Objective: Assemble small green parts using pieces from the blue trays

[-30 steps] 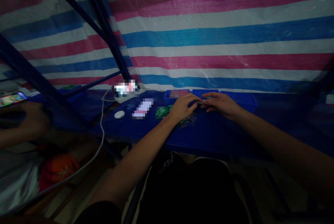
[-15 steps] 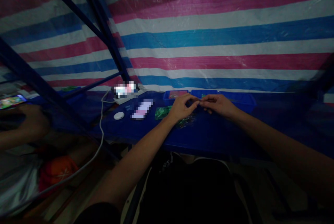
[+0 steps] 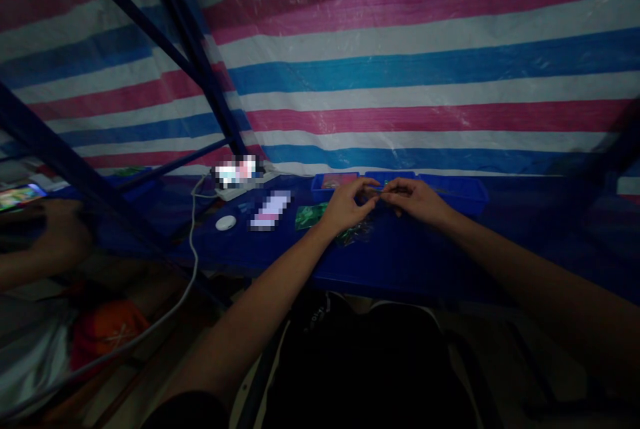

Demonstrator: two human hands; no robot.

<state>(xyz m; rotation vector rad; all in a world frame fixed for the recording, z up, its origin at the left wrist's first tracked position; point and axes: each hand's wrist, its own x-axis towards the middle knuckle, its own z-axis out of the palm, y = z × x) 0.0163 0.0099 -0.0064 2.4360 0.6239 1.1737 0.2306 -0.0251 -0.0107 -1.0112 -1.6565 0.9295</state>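
Observation:
My left hand (image 3: 346, 206) and my right hand (image 3: 416, 200) meet over the blue table (image 3: 400, 256), fingertips pinched together on a small thin part I cannot make out. Both hover just in front of a row of low blue trays (image 3: 453, 192). A green packet (image 3: 307, 216) lies left of my left hand, and a clear bag of small green pieces (image 3: 356, 234) lies under my left wrist.
A white round object (image 3: 225, 222), a power strip (image 3: 240, 179) with a white cable (image 3: 190, 262) and a blurred flat item (image 3: 270, 210) lie at the table's left. Dark blue frame bars (image 3: 200, 62) cross the left. Another person's hand (image 3: 55, 236) holds a lit phone (image 3: 17, 196) at far left.
My two hands have lifted a little off the table and drawn their fingertips into a tighter pinch. The view has shifted slightly.

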